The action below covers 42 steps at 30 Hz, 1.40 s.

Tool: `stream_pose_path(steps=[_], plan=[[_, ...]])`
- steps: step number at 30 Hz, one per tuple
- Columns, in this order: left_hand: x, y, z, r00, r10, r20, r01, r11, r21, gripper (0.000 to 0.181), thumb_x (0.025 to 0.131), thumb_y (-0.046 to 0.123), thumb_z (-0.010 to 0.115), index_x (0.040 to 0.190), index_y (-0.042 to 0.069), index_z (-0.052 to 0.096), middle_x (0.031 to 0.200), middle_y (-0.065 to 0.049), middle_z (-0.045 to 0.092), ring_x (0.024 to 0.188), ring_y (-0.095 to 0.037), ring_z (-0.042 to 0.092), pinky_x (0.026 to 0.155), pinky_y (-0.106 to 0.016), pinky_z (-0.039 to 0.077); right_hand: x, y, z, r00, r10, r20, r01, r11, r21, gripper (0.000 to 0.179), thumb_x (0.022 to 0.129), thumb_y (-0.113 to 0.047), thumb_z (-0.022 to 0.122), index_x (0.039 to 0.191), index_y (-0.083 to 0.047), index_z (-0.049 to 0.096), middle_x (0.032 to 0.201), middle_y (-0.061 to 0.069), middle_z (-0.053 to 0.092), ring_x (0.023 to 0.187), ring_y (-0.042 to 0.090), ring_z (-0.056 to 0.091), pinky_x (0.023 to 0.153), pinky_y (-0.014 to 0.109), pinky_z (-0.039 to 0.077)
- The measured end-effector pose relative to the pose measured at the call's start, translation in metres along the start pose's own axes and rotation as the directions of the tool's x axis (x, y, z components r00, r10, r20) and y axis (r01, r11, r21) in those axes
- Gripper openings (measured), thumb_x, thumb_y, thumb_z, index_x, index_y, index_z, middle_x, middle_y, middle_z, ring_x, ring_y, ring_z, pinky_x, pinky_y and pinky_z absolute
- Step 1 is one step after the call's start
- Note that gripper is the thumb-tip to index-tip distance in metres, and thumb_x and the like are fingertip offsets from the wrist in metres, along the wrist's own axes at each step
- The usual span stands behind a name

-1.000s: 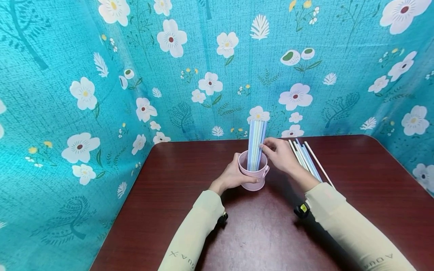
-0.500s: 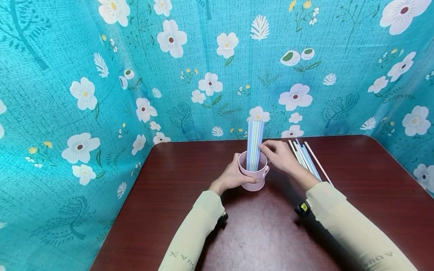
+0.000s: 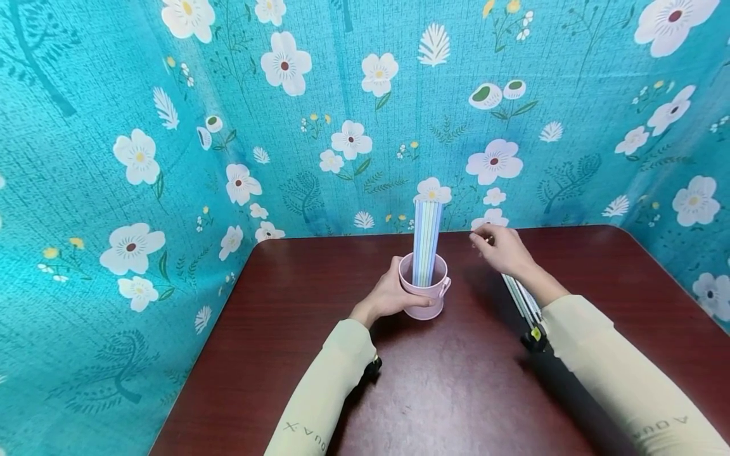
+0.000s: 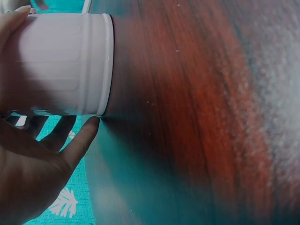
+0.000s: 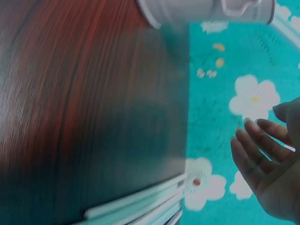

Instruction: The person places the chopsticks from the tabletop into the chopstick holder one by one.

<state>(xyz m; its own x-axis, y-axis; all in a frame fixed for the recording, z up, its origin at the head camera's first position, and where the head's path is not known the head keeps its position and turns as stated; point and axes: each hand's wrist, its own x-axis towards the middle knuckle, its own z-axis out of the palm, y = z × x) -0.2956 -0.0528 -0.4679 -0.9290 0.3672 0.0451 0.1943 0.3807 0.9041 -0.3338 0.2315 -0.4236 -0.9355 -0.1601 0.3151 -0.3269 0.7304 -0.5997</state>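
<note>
A small pink bucket [image 3: 423,311] stands on the dark red table, and my left hand [image 3: 390,292] grips it from the left, thumb across its front. In the left wrist view the fingers [image 4: 80,143] wrap the side of the bucket [image 4: 51,65] near its base. Several blue and pale green straws [image 3: 426,244] stand upright in a bunch inside it. My right hand [image 3: 504,250] is in the air to the right of the bucket, nothing held. The right wrist view shows this hand [image 5: 267,164] with loosely bent fingers.
More loose straws [image 3: 520,297] lie on the table [image 3: 296,354] beneath my right hand and forearm, partly hidden by them. A teal flowered cloth [image 3: 342,95] hangs behind the table and along both sides.
My right hand has let go of the straws in the bucket and moved right, over the loose ones. The left hand keeps its grip on the bucket.
</note>
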Motion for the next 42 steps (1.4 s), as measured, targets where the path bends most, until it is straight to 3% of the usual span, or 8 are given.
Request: stream_pose_path(steps=[4, 11, 14, 19, 25, 31, 37, 42], plan=[[-0.001, -0.001, 0.0, 1.0, -0.005, 0.001, 0.005, 1.0, 0.004, 0.097, 0.067, 0.027, 0.097, 0.143, 0.024, 0.038, 0.131, 0.006, 0.059, 0.117, -0.012, 0.057, 0.104, -0.035, 0.044, -0.002, 0.018, -0.002, 0.997, 0.075, 0.037, -0.073, 0.996, -0.042, 0.035, 0.107, -0.024, 0.052, 0.124, 0.004, 0.066, 0.11, 0.022, 0.069, 0.094, 0.034, 0.066, 0.075, 0.047, 0.054], [-0.001, -0.002, 0.0, 1.0, 0.003, 0.001, -0.003, 1.0, 0.004, 0.096, 0.067, 0.027, 0.097, 0.142, 0.021, 0.038, 0.131, 0.005, 0.06, 0.117, -0.013, 0.057, 0.104, -0.035, 0.044, -0.002, 0.041, 0.001, 0.983, 0.162, 0.081, -0.153, 0.983, -0.105, 0.04, 0.107, -0.02, 0.047, 0.13, 0.01, 0.06, 0.12, 0.032, 0.065, 0.108, 0.045, 0.061, 0.088, 0.058, 0.051], [-0.001, -0.002, 0.0, 1.0, 0.011, 0.0, -0.011, 1.0, 0.003, 0.096, 0.067, 0.027, 0.097, 0.143, 0.021, 0.038, 0.13, 0.005, 0.06, 0.117, -0.013, 0.058, 0.104, -0.035, 0.045, -0.003, 0.048, 0.002, 0.974, 0.191, 0.119, -0.176, 0.976, -0.13, 0.04, 0.105, -0.016, 0.047, 0.131, 0.012, 0.058, 0.126, 0.035, 0.06, 0.111, 0.046, 0.058, 0.09, 0.058, 0.049], [0.0, -0.001, 0.001, 1.0, 0.003, -0.004, -0.003, 1.0, 0.007, 0.097, 0.066, 0.025, 0.097, 0.143, 0.024, 0.038, 0.13, 0.008, 0.06, 0.116, -0.01, 0.057, 0.103, -0.032, 0.044, -0.005, 0.056, 0.003, 0.956, 0.219, 0.197, -0.188, 0.969, -0.162, 0.04, 0.103, -0.012, 0.048, 0.131, 0.015, 0.055, 0.122, 0.037, 0.059, 0.102, 0.041, 0.057, 0.083, 0.053, 0.05], [0.001, 0.0, 0.0, 1.0, -0.001, -0.002, 0.001, 1.0, 0.007, 0.097, 0.067, 0.025, 0.097, 0.144, 0.022, 0.038, 0.13, 0.008, 0.059, 0.116, -0.01, 0.057, 0.103, -0.032, 0.044, -0.002, 0.061, 0.008, 0.949, 0.206, 0.238, -0.159, 0.967, -0.201, 0.034, 0.098, -0.009, 0.054, 0.119, 0.017, 0.058, 0.096, 0.027, 0.063, 0.082, 0.034, 0.058, 0.071, 0.045, 0.051], [0.0, 0.001, 0.0, 1.0, 0.012, -0.004, -0.012, 1.0, 0.01, 0.096, 0.067, 0.025, 0.097, 0.142, 0.022, 0.038, 0.131, 0.006, 0.06, 0.117, -0.011, 0.057, 0.104, -0.033, 0.044, -0.001, 0.063, 0.015, 0.959, 0.18, 0.22, -0.125, 0.962, -0.242, 0.018, 0.095, -0.01, 0.058, 0.085, 0.005, 0.055, 0.074, 0.014, 0.052, 0.072, 0.03, 0.05, 0.069, 0.045, 0.044], [0.0, 0.001, 0.0, 1.0, 0.02, -0.003, -0.02, 1.0, 0.0, 0.095, 0.067, 0.025, 0.097, 0.141, 0.023, 0.039, 0.132, 0.005, 0.06, 0.117, -0.012, 0.057, 0.105, -0.034, 0.044, -0.001, 0.065, 0.02, 0.967, 0.191, 0.169, -0.141, 0.953, -0.269, 0.02, 0.091, -0.009, 0.059, 0.074, -0.003, 0.05, 0.071, 0.013, 0.051, 0.071, 0.032, 0.052, 0.069, 0.047, 0.047], [0.0, 0.0, 0.001, 1.0, 0.011, -0.003, -0.011, 1.0, -0.001, 0.095, 0.066, 0.026, 0.098, 0.141, 0.024, 0.039, 0.131, 0.007, 0.06, 0.117, -0.011, 0.057, 0.104, -0.033, 0.044, -0.001, 0.063, 0.024, 0.97, 0.189, 0.151, -0.141, 0.949, -0.283, 0.016, 0.085, -0.005, 0.059, 0.071, -0.003, 0.052, 0.067, 0.013, 0.054, 0.064, 0.03, 0.053, 0.06, 0.043, 0.047]])
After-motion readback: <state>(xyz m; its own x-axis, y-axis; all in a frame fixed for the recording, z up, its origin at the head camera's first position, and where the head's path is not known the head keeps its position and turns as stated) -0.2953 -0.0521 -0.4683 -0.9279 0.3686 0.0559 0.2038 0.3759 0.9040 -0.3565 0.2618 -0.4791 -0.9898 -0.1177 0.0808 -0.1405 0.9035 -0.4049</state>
